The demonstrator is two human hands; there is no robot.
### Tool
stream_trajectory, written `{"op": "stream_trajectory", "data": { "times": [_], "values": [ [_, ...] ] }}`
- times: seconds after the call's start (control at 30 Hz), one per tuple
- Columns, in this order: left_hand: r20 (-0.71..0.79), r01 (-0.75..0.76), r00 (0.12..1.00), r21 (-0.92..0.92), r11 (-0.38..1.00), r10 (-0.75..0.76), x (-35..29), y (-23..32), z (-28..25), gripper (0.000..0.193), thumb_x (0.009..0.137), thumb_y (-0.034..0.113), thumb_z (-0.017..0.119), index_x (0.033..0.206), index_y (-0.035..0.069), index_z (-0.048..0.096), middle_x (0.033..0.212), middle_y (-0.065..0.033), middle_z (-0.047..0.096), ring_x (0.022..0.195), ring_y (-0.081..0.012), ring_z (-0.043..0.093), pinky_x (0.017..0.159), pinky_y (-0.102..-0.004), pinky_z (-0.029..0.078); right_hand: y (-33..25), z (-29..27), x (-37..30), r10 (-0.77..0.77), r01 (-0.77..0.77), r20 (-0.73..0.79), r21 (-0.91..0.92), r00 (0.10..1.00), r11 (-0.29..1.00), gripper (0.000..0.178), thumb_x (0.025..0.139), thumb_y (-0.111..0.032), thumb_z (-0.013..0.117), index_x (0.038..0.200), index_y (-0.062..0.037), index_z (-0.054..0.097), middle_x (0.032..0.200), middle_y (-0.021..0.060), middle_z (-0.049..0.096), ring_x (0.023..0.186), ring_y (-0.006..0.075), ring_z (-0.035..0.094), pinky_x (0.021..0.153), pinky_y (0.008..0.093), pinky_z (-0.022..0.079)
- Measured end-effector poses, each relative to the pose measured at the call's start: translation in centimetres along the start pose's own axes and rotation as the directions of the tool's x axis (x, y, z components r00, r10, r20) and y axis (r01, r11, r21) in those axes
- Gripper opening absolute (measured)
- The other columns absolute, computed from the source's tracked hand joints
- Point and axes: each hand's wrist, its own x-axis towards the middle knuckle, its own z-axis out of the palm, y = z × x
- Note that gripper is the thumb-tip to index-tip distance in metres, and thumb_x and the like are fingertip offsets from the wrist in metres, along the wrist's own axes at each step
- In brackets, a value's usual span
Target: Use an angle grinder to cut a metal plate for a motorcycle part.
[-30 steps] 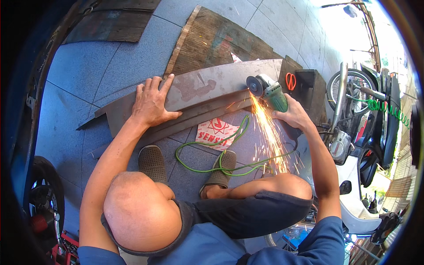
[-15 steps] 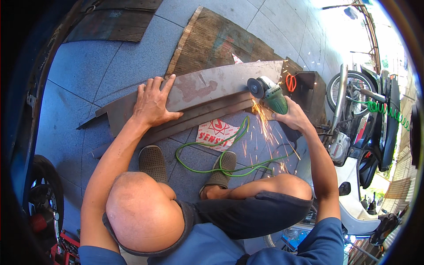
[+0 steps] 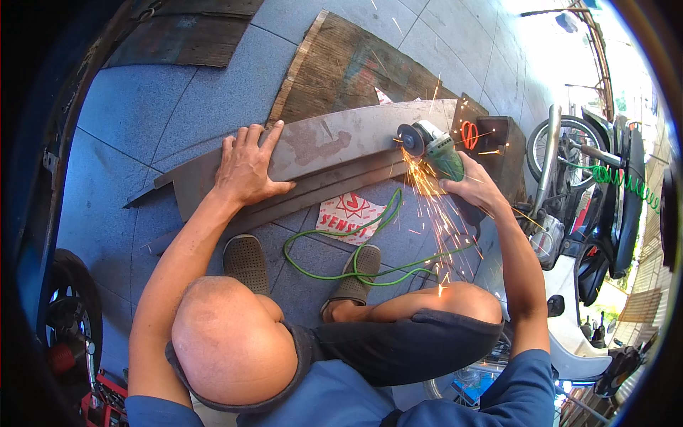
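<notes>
My right hand (image 3: 477, 186) is wrapped round the green body of an angle grinder (image 3: 445, 158). The grinder's dark disc (image 3: 410, 140) meets the near edge of a long, curved grey sheet-metal piece (image 3: 366, 127), toward its right part. Orange sparks fan out below the disc, toward my bent right knee. On the left part of the metal piece my left hand (image 3: 249, 165) presses down, its fingers spread and the thumb apart. A darker patch marks the metal surface between the two hands. My right fingertips are hidden behind the grinder.
Beneath the metal lies a wooden board (image 3: 320, 64). A green cable (image 3: 302, 263) loops over the tiles by my shoes, beside a red-and-white sheet (image 3: 348, 213). Orange-handled scissors (image 3: 469, 134) rest at the metal's right end. A motorcycle (image 3: 569, 213) stands at right, a wheel (image 3: 71, 299) at left.
The sparks have grown denser and spread wider, with some now flying past the scissors and over the board. The grinder has shifted only very slightly; my left hand stays in place.
</notes>
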Motion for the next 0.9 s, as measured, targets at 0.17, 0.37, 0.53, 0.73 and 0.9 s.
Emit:
{"op": "stream_trajectory", "data": {
  "times": [0.17,0.37,0.53,0.73,0.9],
  "values": [
    [-0.009,0.003,1.000,-0.008,1.000,-0.003,0.0,-0.1,-0.1,0.119,0.062,0.059,0.090,0.159,0.010,0.041,0.131,-0.0142,0.051,0.126,-0.0304,0.047,0.106,-0.0495,0.037,-1.5,-0.8,0.0,0.018,-0.018,0.010,-0.012,1.000,1.000,0.083,0.076,-0.028,0.081,0.146,0.0008,0.049,0.123,0.0206,0.070,0.115,0.0304,0.067,0.103,0.0392,0.049],
    [-0.008,-0.007,1.000,-0.023,1.000,0.007,0.1,0.0,-0.2,0.119,0.062,0.059,0.090,0.159,0.010,0.041,0.130,-0.0142,0.051,0.125,-0.0306,0.047,0.105,-0.0494,0.036,-0.4,-0.7,0.6,0.033,-0.033,0.043,-0.001,0.999,0.999,0.079,0.075,-0.027,0.080,0.144,0.0003,0.052,0.121,0.0206,0.070,0.112,0.0292,0.067,0.102,0.0385,0.049],
    [0.001,-0.003,1.000,-0.021,1.000,0.003,0.1,0.0,-0.4,0.119,0.063,0.059,0.091,0.159,0.009,0.041,0.130,-0.0145,0.050,0.126,-0.0305,0.047,0.106,-0.0496,0.036,0.2,-0.2,1.0,-0.009,0.008,0.024,0.020,1.000,1.000,0.077,0.075,-0.026,0.079,0.142,0.0006,0.053,0.119,0.0201,0.070,0.109,0.0290,0.067,0.101,0.0388,0.049],
    [-0.012,-0.008,1.000,-0.015,1.000,0.008,0.0,-0.2,0.0,0.119,0.062,0.058,0.091,0.159,0.010,0.040,0.131,-0.0147,0.050,0.127,-0.0308,0.047,0.107,-0.0497,0.036,0.0,-0.3,1.2,-0.072,0.073,-0.010,0.053,0.997,0.996,0.073,0.075,-0.032,0.081,0.134,0.0033,0.056,0.114,0.0243,0.072,0.107,0.0367,0.070,0.097,0.0434,0.052],
    [-0.004,-0.009,1.000,-0.026,1.000,0.009,0.3,0.0,-0.1,0.119,0.063,0.058,0.090,0.159,0.010,0.040,0.131,-0.0147,0.050,0.126,-0.0310,0.046,0.106,-0.0500,0.036,0.6,-0.1,1.5,-0.065,0.065,-0.021,-0.011,0.998,0.998,0.075,0.076,-0.026,0.080,0.141,0.0003,0.054,0.118,0.0180,0.070,0.110,0.0269,0.066,0.101,0.0374,0.049]
  ]
}}
